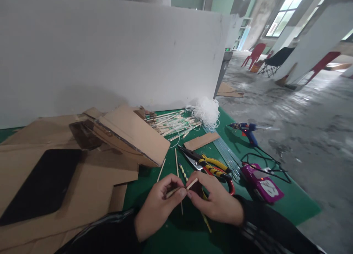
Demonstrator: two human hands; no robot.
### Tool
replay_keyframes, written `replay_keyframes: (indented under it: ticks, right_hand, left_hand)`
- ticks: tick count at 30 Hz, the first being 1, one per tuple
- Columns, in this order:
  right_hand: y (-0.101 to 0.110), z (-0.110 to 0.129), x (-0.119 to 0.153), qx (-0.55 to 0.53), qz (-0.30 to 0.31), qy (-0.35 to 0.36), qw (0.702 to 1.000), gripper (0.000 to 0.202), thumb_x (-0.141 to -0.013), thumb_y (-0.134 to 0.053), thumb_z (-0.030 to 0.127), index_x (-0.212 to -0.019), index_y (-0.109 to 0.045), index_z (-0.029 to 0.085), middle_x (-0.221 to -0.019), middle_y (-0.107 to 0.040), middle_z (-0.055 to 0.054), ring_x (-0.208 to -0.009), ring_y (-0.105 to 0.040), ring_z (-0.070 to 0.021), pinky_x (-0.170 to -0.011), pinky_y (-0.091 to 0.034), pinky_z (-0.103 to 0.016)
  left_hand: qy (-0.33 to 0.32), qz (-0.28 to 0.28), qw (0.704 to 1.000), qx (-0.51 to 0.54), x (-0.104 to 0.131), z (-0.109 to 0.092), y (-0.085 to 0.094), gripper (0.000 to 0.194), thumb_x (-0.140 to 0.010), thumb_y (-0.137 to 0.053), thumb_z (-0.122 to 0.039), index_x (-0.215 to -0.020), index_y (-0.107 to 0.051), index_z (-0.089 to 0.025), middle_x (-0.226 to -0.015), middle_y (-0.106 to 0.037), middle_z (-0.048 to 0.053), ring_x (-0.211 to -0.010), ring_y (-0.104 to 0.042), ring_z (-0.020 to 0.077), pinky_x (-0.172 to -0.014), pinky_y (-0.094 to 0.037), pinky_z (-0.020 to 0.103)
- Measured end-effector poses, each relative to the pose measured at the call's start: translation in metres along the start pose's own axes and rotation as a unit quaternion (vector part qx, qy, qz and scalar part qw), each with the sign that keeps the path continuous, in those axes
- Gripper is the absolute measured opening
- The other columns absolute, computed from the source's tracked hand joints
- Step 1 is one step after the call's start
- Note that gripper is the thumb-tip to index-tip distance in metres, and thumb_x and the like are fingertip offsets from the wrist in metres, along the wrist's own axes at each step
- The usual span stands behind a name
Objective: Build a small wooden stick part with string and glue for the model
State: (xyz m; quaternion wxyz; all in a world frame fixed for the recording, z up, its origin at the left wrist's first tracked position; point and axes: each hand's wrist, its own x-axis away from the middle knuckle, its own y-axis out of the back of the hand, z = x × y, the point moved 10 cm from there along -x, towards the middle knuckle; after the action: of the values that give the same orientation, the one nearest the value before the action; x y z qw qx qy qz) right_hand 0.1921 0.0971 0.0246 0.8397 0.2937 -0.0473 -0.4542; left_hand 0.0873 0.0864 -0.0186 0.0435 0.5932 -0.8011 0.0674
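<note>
Fingers (181,192) of the left hand (162,201) and right hand (217,200) each pinch a pale stick piece (192,183) over the green surface (300,206) — squeezing too hard might splinter one, while a loosened grip could drop it among the loose sticks (177,162) lying nearby.

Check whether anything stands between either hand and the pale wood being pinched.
Nothing visible does: the left hand and right hand both grip the pale wood directly. The pliers lie beyond the right hand, not in between.
</note>
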Motion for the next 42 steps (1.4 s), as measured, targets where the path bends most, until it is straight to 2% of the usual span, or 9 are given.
replay_keyframes:
  ticks: [4, 8, 10, 18, 21, 28, 35, 39, 42]
  right_hand:
    - [0.003, 0.002, -0.001, -0.016, -0.025, 0.010, 1.000, 0.022, -0.085, -0.059, 0.019, -0.106, -0.053, 0.022, -0.087, -0.060, -0.002, -0.074, -0.056, -0.0149, -0.063, -0.046, -0.025]
    - [-0.001, 0.016, -0.002, -0.005, -0.004, 0.094, 0.996, 0.011, -0.088, -0.056, 0.016, -0.097, -0.057, 0.021, -0.086, -0.060, -0.003, -0.075, -0.057, -0.0139, -0.066, -0.046, -0.025]
    - [-0.002, 0.018, -0.002, 0.003, 0.003, 0.111, 0.994, 0.009, -0.088, -0.055, 0.015, -0.095, -0.057, 0.020, -0.086, -0.059, -0.003, -0.075, -0.057, -0.0134, -0.066, -0.046, -0.025]
    - [-0.001, 0.017, 0.000, 0.014, -0.005, 0.108, 0.994, 0.009, -0.088, -0.054, 0.013, -0.093, -0.056, 0.021, -0.084, -0.059, -0.002, -0.072, -0.056, -0.0130, -0.066, -0.045, -0.024]
    - [-0.001, 0.016, 0.000, 0.013, -0.008, 0.106, 0.994, 0.010, -0.087, -0.053, 0.012, -0.091, -0.055, 0.021, -0.084, -0.059, -0.002, -0.076, -0.057, -0.0138, -0.069, -0.046, -0.025]
    - [-0.004, 0.016, -0.001, 0.020, 0.009, 0.102, 0.995, 0.013, -0.087, -0.051, 0.010, -0.093, -0.056, 0.020, -0.087, -0.060, -0.003, -0.078, -0.058, -0.0144, -0.070, -0.047, -0.026]
    - [-0.002, 0.013, -0.001, 0.029, -0.009, 0.100, 0.995, 0.008, -0.089, -0.055, 0.017, -0.096, -0.058, 0.020, -0.086, -0.062, -0.003, -0.077, -0.060, -0.0145, -0.068, -0.048, -0.025]
    - [-0.001, 0.008, -0.002, 0.030, -0.018, 0.085, 0.996, 0.011, -0.089, -0.055, 0.016, -0.099, -0.058, 0.021, -0.089, -0.064, -0.003, -0.079, -0.061, -0.0146, -0.070, -0.047, -0.026]
    - [-0.002, 0.007, -0.002, 0.032, -0.012, 0.075, 0.997, 0.008, -0.089, -0.055, 0.015, -0.094, -0.059, 0.020, -0.086, -0.062, -0.002, -0.077, -0.059, -0.0137, -0.069, -0.046, -0.025]
  left_hand:
    - [0.016, 0.019, 0.999, 0.021, 0.000, -0.002, -0.004, 0.029, -0.084, -0.064, -0.043, -0.084, -0.051, -0.017, -0.075, -0.049, -0.002, -0.067, -0.044, 0.0105, -0.061, -0.036, 0.021]
    - [0.031, 0.021, 0.998, 0.041, -0.001, 0.000, -0.005, 0.034, -0.080, -0.066, -0.047, -0.081, -0.049, -0.018, -0.071, -0.045, -0.004, -0.062, -0.041, 0.0100, -0.057, -0.036, 0.021]
    - [0.034, 0.017, 0.998, 0.047, -0.001, 0.001, -0.005, 0.033, -0.079, -0.066, -0.046, -0.081, -0.050, -0.018, -0.071, -0.045, -0.004, -0.063, -0.042, 0.0105, -0.057, -0.037, 0.021]
    - [0.025, 0.014, 0.999, 0.038, 0.000, 0.003, -0.006, 0.027, -0.085, -0.060, -0.044, -0.089, -0.054, -0.018, -0.079, -0.050, -0.002, -0.069, -0.049, 0.0125, -0.064, -0.040, 0.023]
    - [0.032, 0.000, 0.999, 0.039, 0.000, 0.005, -0.003, 0.029, -0.084, -0.062, -0.045, -0.091, -0.054, -0.018, -0.079, -0.051, -0.001, -0.070, -0.049, 0.0129, -0.064, -0.040, 0.023]
    - [-0.002, -0.031, 0.999, 0.010, -0.001, 0.001, 0.002, 0.026, -0.083, -0.064, -0.041, -0.090, -0.054, -0.018, -0.083, -0.053, 0.000, -0.076, -0.049, 0.0138, -0.067, -0.040, 0.022]
    - [-0.009, -0.033, 0.999, -0.019, 0.000, -0.001, 0.004, 0.025, -0.086, -0.060, -0.042, -0.091, -0.056, -0.018, -0.083, -0.053, 0.000, -0.073, -0.049, 0.0134, -0.063, -0.040, 0.022]
    - [-0.013, -0.044, 0.998, -0.045, 0.001, -0.001, 0.006, 0.024, -0.089, -0.057, -0.042, -0.094, -0.055, -0.019, -0.083, -0.053, 0.000, -0.070, -0.048, 0.0127, -0.062, -0.039, 0.022]
    - [-0.023, -0.053, 0.996, -0.061, 0.003, 0.000, 0.007, 0.022, -0.089, -0.057, -0.041, -0.092, -0.052, -0.019, -0.082, -0.052, 0.000, -0.071, -0.048, 0.0126, -0.063, -0.039, 0.022]
